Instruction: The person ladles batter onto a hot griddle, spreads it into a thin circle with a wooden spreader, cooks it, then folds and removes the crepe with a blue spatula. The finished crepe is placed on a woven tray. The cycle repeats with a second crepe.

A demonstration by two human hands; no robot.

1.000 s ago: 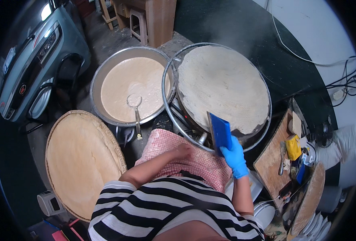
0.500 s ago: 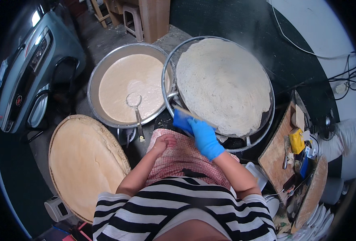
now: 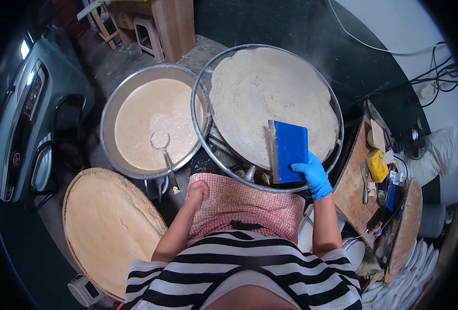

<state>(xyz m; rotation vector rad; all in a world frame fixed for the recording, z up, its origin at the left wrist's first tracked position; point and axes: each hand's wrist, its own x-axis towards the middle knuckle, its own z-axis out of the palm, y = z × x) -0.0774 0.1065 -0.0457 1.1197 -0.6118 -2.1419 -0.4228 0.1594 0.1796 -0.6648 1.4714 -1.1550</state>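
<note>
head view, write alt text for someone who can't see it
A blue-gloved right hand holds a blue scraper at the near edge of a round crepe. The bare left hand is curled by a checked apron. To the left are a basin of batter with a ladle and a pile of flat rounds.

Two hands show: one bare left hand (image 3: 198, 193) and one gloved right hand (image 3: 311, 176). There is one blue scraper (image 3: 290, 152), plus one more flat blue thing (image 3: 391, 197) at the right. One pale round sheet (image 3: 275, 103) lies inside one metal ring (image 3: 193, 103). One pot (image 3: 109, 124) has one ladle (image 3: 168, 161). At the near left is one stack of flatbreads (image 3: 107, 232), too closely layered to count. One yellow packet (image 3: 377, 165) and one fan (image 3: 416, 145) are at the right, one stool (image 3: 147, 35) at the far left. White bags (image 3: 415, 274), near right, are several; overlap hides their number.
</note>
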